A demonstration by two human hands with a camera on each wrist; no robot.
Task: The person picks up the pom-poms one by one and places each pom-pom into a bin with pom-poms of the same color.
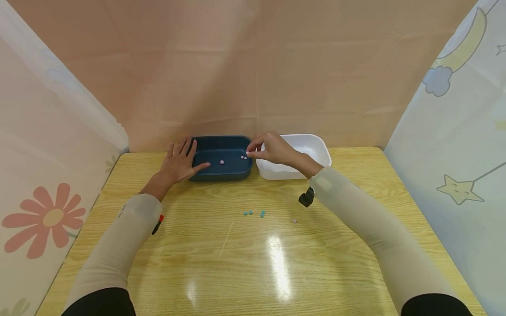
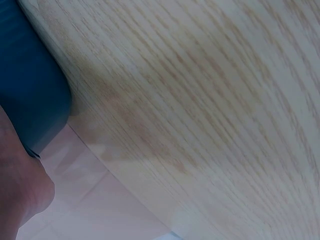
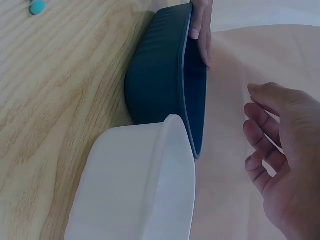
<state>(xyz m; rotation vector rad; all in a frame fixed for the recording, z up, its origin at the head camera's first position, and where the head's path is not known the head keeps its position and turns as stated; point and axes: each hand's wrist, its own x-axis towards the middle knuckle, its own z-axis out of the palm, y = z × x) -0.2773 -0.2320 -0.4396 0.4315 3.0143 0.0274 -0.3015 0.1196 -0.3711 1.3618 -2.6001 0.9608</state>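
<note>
Over the white tray, the right hand hides its back-left corner.

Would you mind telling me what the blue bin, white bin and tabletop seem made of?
Blue bin: probably plastic, satin, with smooth, rounded corners.
White bin: likely plastic too, smooth, with a rounded rim.
Tabletop: wood or wood-look laminate, glossy, showing grain and glare.

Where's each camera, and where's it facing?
Head-worn: faces forward and down at the blue tub, white tub; both arms, left hand, right hand show.
Left wrist-worn: faces table, blue tub; part of left hand shows.
Right wrist-worn: faces both tubs; both hands show.
The head and right wrist views share both tubs.
</note>
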